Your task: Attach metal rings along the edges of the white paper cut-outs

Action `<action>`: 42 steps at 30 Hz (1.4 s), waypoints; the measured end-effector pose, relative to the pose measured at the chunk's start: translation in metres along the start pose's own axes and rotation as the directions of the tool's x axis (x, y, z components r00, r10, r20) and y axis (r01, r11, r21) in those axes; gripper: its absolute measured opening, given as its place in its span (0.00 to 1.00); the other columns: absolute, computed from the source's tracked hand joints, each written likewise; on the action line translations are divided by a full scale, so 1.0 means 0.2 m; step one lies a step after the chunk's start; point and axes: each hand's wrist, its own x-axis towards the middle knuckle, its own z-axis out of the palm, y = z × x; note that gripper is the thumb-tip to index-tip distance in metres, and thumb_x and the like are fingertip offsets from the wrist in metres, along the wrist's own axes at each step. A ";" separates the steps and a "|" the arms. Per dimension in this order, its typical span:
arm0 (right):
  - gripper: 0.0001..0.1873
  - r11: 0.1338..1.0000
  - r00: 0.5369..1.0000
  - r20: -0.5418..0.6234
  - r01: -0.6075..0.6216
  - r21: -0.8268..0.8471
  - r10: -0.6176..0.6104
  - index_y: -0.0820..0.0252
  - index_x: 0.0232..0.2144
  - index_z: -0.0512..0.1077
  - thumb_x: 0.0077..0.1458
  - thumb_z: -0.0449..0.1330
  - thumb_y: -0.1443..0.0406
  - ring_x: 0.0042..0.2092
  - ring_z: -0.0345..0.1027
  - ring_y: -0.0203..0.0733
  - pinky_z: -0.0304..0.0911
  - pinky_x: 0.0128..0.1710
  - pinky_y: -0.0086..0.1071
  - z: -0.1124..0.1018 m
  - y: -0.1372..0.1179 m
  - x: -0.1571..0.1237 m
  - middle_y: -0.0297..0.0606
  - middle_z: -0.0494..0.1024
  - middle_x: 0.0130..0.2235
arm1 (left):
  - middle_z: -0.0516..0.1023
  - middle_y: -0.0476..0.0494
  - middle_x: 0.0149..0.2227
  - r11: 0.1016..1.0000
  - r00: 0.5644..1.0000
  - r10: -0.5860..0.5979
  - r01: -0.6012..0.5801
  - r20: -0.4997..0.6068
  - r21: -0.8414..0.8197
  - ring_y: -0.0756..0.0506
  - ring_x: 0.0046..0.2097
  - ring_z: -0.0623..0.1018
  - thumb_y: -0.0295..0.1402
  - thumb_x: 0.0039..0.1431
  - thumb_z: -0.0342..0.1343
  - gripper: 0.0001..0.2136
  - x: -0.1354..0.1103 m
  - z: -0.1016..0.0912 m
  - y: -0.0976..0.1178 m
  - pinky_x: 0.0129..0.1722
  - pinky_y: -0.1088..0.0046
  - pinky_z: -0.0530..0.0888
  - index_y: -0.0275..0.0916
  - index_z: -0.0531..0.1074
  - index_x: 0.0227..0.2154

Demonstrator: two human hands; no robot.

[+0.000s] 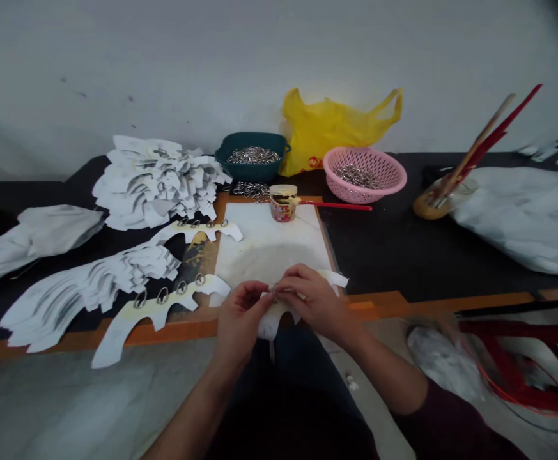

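Both my hands meet at the table's near edge over a white cut-out piece (271, 319). My left hand (240, 316) pinches the piece from the left. My right hand (310, 300) is closed on the piece and presses a small metal ring (275, 289) against it. The piece lies partly on a white work board (269, 246). Two finished white strips with metal rings (163, 300) (202, 229) lie to the left of the board.
Stacks of white cut pieces (158, 182) (91, 291) cover the left side. A green bowl (252, 156) and a pink basket (365, 172) hold metal rings. A small glue jar (283, 203), a red stick (341, 206), a yellow bag (331, 128) and a brush holder (444, 195) stand behind.
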 end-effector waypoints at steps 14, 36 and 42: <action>0.08 0.998 0.999 0.013 0.040 0.047 -0.041 0.59 0.29 0.70 0.53 0.53 0.73 0.42 0.64 0.38 0.63 0.42 0.33 -0.03 -0.01 -0.06 0.39 0.68 0.39 | 0.73 0.51 0.25 0.979 0.952 -0.202 0.189 0.230 0.079 0.54 0.24 0.70 0.35 0.42 0.62 0.11 -0.02 -0.01 0.06 0.22 0.79 0.63 0.37 0.69 0.29; 0.07 0.943 0.956 -0.011 0.287 -0.169 -0.293 0.53 0.31 0.69 0.53 0.54 0.70 0.50 0.60 0.44 0.60 0.49 0.42 0.02 0.01 -0.10 0.38 0.69 0.37 | 0.71 0.52 0.22 0.904 0.938 -0.298 0.336 0.176 -0.265 0.53 0.24 0.70 0.30 0.36 0.64 0.12 -0.05 -0.02 0.04 0.25 0.77 0.65 0.35 0.66 0.22; 0.11 0.992 0.991 -0.073 -0.119 -0.043 0.115 0.54 0.38 0.66 0.50 0.59 0.66 0.43 0.64 0.44 0.57 0.47 0.42 -0.03 -0.09 -0.09 0.36 0.72 0.35 | 0.72 0.51 0.24 0.997 0.998 -0.056 0.056 0.010 -0.047 0.53 0.27 0.70 0.32 0.41 0.62 0.09 -0.07 -0.03 0.01 0.28 0.77 0.66 0.36 0.66 0.24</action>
